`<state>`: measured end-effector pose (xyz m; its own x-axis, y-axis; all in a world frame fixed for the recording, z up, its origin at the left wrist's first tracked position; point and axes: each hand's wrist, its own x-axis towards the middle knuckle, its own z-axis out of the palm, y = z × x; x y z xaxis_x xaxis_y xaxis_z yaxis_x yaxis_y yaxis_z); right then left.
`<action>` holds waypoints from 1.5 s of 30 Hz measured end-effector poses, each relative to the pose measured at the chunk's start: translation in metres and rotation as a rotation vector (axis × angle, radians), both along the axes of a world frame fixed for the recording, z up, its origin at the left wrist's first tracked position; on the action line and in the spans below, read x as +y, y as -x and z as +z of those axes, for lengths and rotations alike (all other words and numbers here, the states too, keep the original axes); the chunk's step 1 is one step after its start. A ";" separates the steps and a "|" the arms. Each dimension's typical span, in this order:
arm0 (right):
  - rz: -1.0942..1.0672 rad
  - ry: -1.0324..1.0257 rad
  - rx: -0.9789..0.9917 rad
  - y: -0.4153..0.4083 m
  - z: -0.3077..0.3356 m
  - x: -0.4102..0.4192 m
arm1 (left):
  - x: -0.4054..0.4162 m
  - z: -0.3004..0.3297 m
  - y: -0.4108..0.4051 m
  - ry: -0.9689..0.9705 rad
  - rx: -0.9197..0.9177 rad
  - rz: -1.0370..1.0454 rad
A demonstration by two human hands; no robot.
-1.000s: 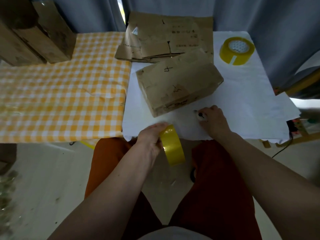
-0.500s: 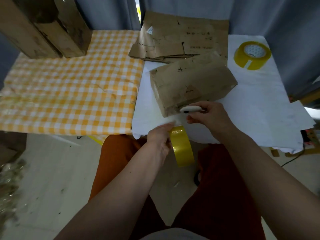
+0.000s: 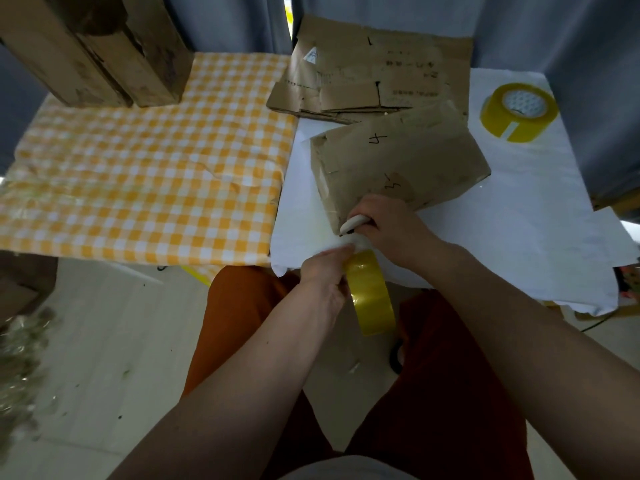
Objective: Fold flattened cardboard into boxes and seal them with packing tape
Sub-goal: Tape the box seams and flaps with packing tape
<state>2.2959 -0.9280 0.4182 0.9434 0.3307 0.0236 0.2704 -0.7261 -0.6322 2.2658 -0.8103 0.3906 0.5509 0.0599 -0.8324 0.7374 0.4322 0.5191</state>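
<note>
A folded brown cardboard box [image 3: 398, 164] lies on the white-covered table [image 3: 519, 216], with pen marks on its top. My left hand [image 3: 325, 275] grips a yellow tape roll [image 3: 370, 296] just below the table's front edge. My right hand [image 3: 388, 226] holds a small white cutter [image 3: 355, 224] at the box's near corner, just above the roll. A second, thicker yellow tape roll [image 3: 519, 112] stands at the back right. Several flattened cardboard sheets [image 3: 374, 77] are stacked behind the box.
An orange-and-white checked cloth [image 3: 145, 181] covers the table on the left. Two tall brown boxes [image 3: 104, 46] stand at its back left corner. Grey curtains hang behind. My orange-clad legs and pale floor lie below the table edge.
My right hand picked the white cutter up from the table and brought it to the box's near corner. My left hand raised the tape roll slightly toward the table edge.
</note>
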 end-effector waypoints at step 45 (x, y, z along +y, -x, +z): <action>-0.374 0.193 -0.375 0.003 -0.026 -0.029 | 0.014 0.009 0.003 -0.028 0.000 -0.152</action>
